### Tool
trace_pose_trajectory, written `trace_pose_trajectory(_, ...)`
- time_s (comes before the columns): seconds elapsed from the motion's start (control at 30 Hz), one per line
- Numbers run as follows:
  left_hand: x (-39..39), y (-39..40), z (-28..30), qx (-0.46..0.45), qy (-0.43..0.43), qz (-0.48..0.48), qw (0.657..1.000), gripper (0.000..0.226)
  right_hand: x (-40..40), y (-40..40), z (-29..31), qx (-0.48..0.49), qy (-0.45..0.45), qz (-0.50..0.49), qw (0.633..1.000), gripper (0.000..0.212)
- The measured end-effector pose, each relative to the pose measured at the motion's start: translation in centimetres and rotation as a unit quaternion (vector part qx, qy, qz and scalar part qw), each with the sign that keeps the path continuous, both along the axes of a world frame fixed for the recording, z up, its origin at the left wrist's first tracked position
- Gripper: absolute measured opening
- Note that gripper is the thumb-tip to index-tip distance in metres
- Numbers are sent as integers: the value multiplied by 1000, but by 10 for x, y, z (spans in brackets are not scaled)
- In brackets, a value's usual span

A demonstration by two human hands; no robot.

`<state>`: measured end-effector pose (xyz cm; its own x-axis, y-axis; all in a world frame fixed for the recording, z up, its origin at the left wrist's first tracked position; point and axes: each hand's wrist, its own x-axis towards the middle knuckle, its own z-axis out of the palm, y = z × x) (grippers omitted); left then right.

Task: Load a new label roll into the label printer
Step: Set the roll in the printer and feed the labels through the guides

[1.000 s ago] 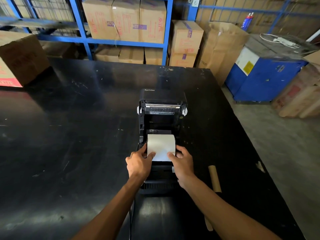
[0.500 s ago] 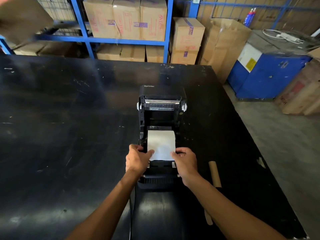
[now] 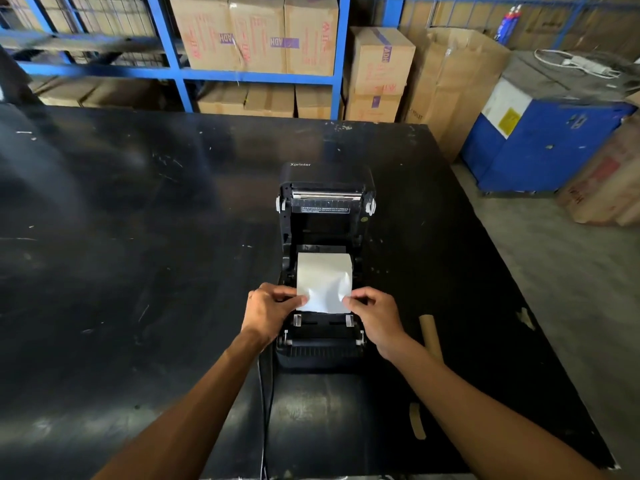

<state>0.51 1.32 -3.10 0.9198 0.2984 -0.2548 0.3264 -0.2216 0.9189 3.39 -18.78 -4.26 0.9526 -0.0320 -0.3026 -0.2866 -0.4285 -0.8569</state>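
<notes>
With the label roll (image 3: 323, 268) seated inside the open label printer (image 3: 325, 271), left hand (image 3: 270, 311) and right hand (image 3: 375, 315) pinch its leading edge — feeding through the front guides and shutting the lid remain.

"Xprinter" on label printer (image 3: 325, 216) lid; "ADH" on purple tape of cardboard boxes (image 3: 256, 32) on shelf.

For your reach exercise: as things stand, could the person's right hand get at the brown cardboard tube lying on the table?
Probably yes. The cardboard tube lies on the black table just right of the right hand, nothing between them. But that hand is pinching the label paper, so it must let go first.
</notes>
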Motion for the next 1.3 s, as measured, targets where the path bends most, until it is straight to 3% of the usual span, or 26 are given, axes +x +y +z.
trace_pose_trajectory(0.13,2,1,-11,86,7,23,996,11,-2,4,-1,-55,-12,-36,998,11)
trace_pose_trajectory(0.23,1,-1,-19,118,35,38,992,27,-5,3,-9,-62,-5,-42,997,12)
trace_pose_trajectory(0.43,2,-8,-21,128,71,63,987,30,-8,5,-16,-27,15,-70,997,10)
trace_pose_trajectory(0.6,9,-5,-7,124,136,1,983,36,3,-1,-18,6,54,-30,998,12)
trace_pose_trajectory(0.73,16,-3,5,172,172,-72,967,40,6,-6,-17,21,57,-3,998,16)
trace_pose_trajectory(0.87,20,-1,3,184,176,-75,964,40,5,-4,-21,16,42,-16,999,24)
trace_pose_trajectory(1.03,19,3,-1,185,175,-100,962,42,3,-2,-14,32,59,-24,997,9)
trace_pose_trajectory(1.3,20,-1,0,252,179,-58,949,34,2,-2,-6,-76,20,-10,997,9)
